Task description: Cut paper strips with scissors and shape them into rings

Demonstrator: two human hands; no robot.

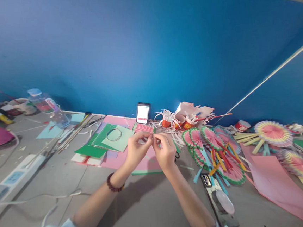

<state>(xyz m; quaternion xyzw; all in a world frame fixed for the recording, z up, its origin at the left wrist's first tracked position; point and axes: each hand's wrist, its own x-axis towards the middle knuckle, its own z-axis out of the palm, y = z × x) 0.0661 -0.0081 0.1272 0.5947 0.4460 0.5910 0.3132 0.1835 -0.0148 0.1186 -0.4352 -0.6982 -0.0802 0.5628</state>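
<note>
My left hand (138, 146) and my right hand (165, 150) meet at the fingertips above the coloured paper. Each is closed in a pinch, and what lies between the fingers is too small to make out. Below them spreads a pink paper sheet (121, 160) with a green edge. A pink-and-green striped folded paper (144, 127) sits just behind my fingers. Left of my left hand, a thin wire ring (114, 134) rests on green and pale green sheets (122, 139). Black scissor handles (176, 156) show beside my right hand, partly hidden by it.
A phone (142, 113) leans upright against the blue wall. Paper cups (189, 121) with pens stand behind right, near pleated paper fans (213, 138). Another phone (217, 197) lies at right. At left are a plastic bottle (48, 104), thin sticks (73, 133) and a power strip (15, 177).
</note>
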